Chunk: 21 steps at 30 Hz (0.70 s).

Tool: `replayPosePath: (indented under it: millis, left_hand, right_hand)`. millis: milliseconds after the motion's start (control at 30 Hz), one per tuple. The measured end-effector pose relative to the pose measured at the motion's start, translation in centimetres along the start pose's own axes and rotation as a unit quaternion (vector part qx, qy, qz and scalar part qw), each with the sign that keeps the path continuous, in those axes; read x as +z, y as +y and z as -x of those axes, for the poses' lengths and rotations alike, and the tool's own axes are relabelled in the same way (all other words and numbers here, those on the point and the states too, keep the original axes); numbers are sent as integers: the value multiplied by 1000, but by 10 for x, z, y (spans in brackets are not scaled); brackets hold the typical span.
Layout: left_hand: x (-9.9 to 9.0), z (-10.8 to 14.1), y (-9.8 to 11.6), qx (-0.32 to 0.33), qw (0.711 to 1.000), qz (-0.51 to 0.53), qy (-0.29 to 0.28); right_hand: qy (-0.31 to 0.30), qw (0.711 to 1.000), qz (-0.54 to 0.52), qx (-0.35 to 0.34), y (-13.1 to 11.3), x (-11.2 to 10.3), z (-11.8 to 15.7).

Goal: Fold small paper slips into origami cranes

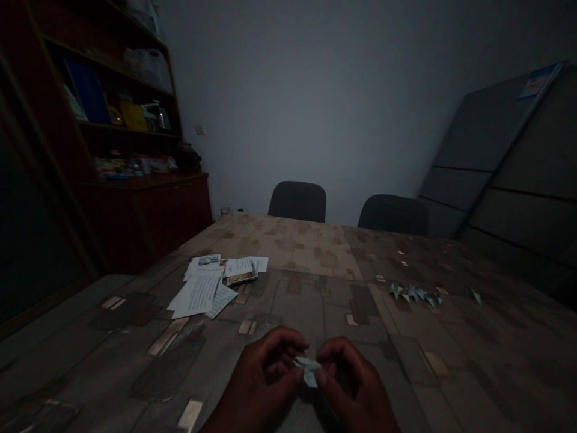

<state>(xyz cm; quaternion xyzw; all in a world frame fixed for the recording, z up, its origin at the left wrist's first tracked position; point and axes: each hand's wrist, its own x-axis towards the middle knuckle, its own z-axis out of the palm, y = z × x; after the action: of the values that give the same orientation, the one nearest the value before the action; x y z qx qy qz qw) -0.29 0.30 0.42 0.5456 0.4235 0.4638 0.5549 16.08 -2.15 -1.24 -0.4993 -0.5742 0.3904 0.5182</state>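
The left hand (273, 370) and right hand (349, 376) are curled nearly closed — fingertips pinching a small folded paper (309, 374) between them, just above or on the table (311, 288), too dim to tell. Loose papers (198, 291) lie to the left; small folded pieces (415, 294) sit to the right.

Papers (198, 291), folded pieces (415, 294) on patterned table (311, 255)

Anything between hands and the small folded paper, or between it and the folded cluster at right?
Left hand and right hand both touch the folded paper, nothing visible between. Toward the folded cluster, only the right hand intervenes.
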Motion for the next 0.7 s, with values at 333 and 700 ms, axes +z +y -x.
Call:
replayPosePath:
  millis: [333,700]
  left_hand:
    - [-6,-1,5,97,977,-190,-10]
    - [-4,-4,2,50,989,-140,18]
  right_hand:
    - [-9,998,40,-55,-2,-7,-2]
    - [-47,986,113,-109,-2,-12,-5]
